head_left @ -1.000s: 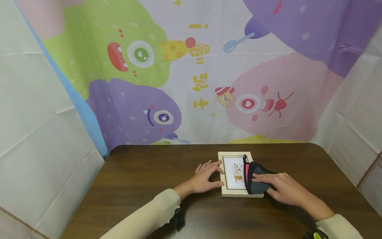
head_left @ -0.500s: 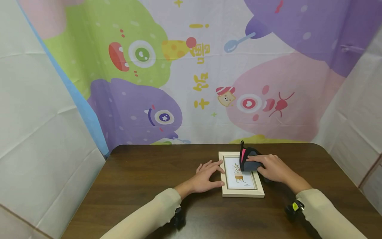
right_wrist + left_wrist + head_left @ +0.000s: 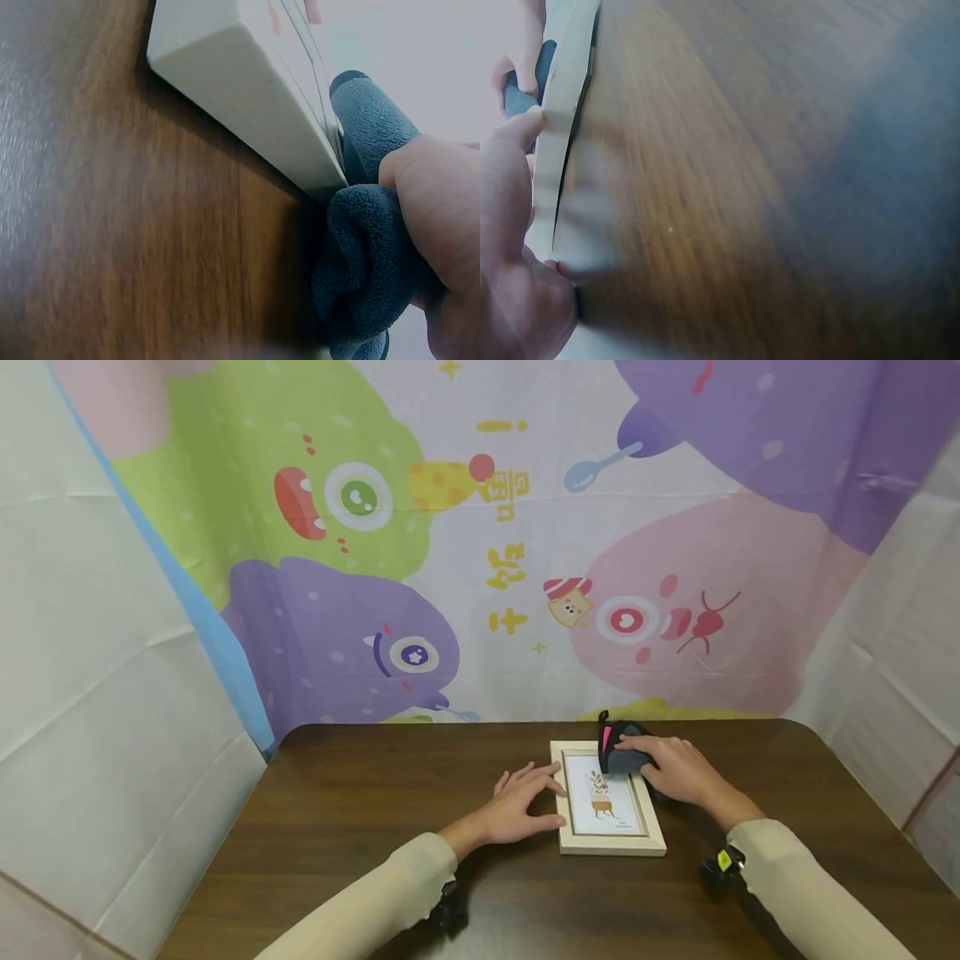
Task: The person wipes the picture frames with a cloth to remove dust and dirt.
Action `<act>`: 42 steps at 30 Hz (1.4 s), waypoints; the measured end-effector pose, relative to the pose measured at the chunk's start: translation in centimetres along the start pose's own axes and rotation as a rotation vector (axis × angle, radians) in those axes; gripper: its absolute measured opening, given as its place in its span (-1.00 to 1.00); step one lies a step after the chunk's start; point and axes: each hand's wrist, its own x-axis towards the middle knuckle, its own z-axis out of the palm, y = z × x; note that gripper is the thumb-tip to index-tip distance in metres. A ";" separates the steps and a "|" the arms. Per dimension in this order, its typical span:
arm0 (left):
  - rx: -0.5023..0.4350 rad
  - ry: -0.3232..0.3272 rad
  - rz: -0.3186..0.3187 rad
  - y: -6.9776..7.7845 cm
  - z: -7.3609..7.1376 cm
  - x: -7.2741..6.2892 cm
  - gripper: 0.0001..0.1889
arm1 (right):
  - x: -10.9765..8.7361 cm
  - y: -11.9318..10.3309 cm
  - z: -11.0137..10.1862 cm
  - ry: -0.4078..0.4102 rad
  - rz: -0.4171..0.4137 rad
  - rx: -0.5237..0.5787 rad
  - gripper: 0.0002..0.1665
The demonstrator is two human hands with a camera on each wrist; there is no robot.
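Observation:
A cream picture frame [image 3: 615, 845] lies flat on the table, showing a print of a potted plant. My left hand [image 3: 517, 806] rests its spread fingertips and thumb against the frame's left side. Over the frame's far right corner, my right hand [image 3: 678, 768] presses a dark blue-grey cloth [image 3: 624, 762] with black edging, a pink patch and a hanging loop. In the right wrist view the plush cloth [image 3: 367, 247] is bunched in the hand and hangs over the frame's side. The left wrist view shows the thumb at the frame's edge [image 3: 566, 97].
The dark wooden table [image 3: 360, 793] ends at a cartoon-printed curtain [image 3: 510, 677] just behind the frame. Pale sheets hang at left [image 3: 112, 693] and right [image 3: 892, 693].
The right hand has slid the cloth from the frame's right side toward the far edge and slightly left, uncovering more of the print. The left hand stays at the frame's left side.

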 end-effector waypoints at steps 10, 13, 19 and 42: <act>-0.005 -0.006 -0.005 -0.4 0.2 0.0 -0.57 | -0.4 -1.0 -2.0 0.011 0.067 -0.066 -0.35; -0.017 0.002 0.000 -0.2 0.1 -0.1 -0.58 | -0.9 -1.1 -2.6 0.030 0.053 -0.078 -0.34; -0.014 0.003 0.007 -0.2 0.2 -0.2 -0.58 | -2.6 -1.3 -3.3 0.036 0.041 -0.091 -0.35; -0.008 0.005 0.040 -0.3 0.1 0.0 -0.58 | -7.1 -3.8 -6.9 0.059 -0.136 -0.059 -0.27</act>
